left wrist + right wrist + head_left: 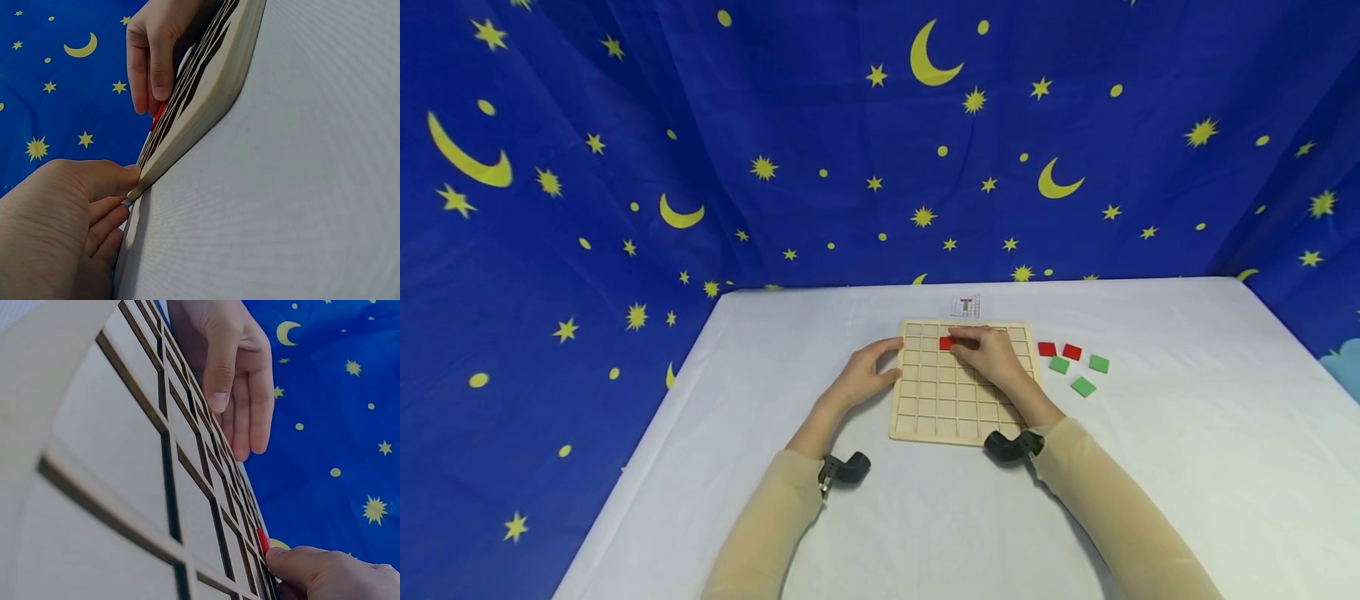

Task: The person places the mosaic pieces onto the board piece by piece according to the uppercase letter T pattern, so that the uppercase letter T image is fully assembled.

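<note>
A wooden board with a grid of square cells lies on the white table. In the head view, a red square tile sits at a cell in the upper part of the grid. My right hand reaches over the board and pinches this tile at its right side between thumb and forefinger. The same tile shows as a red sliver by the thumb in the right wrist view. At the board's left edge, my left hand rests with thumb and fingers spread, touching the rim.
Right of the board lie two loose red tiles and several green tiles. A small printed card with a red and green grid pattern lies behind the board. A blue curtain with stars and moons hangs beyond the table.
</note>
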`<state>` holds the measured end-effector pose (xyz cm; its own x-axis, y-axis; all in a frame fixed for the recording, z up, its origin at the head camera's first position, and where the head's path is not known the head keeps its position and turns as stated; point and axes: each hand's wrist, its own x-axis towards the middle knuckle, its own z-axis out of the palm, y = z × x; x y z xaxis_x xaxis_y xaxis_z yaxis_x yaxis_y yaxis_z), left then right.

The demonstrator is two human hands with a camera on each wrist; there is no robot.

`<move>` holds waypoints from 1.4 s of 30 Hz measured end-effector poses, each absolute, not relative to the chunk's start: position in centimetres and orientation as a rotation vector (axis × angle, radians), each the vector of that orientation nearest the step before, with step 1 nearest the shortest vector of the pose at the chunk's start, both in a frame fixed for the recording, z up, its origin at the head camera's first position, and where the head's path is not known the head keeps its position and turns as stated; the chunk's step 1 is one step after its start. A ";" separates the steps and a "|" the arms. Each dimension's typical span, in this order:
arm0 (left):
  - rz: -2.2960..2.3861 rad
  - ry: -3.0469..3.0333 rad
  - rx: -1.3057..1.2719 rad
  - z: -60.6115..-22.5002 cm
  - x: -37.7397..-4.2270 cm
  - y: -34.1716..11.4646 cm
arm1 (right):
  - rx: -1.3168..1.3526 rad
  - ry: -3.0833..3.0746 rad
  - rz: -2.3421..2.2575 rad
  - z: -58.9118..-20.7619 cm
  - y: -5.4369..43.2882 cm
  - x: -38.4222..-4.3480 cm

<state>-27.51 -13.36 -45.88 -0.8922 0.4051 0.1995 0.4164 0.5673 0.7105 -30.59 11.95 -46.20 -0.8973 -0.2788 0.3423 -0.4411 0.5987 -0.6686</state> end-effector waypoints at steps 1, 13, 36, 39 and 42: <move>-1.261 -2.771 -0.726 -45.9 -27.5 -13.4 | 0.599 -2.623 1.173 -46.3 12.0 -30.6; -1.248 -2.780 -0.715 -45.8 -27.5 -13.3 | 0.410 -2.560 1.712 -45.6 12.0 -30.5; -1.212 -2.777 -0.743 -45.9 -27.6 -13.4 | 0.318 -2.266 2.100 -41.0 18.3 -30.2; -1.205 -2.772 -0.746 -45.9 -27.6 -13.4 | 0.293 -2.255 2.087 -40.6 20.0 -30.0; -1.202 -2.771 -0.747 -45.9 -27.7 -13.4 | 0.246 -2.319 1.984 -40.7 21.8 -29.8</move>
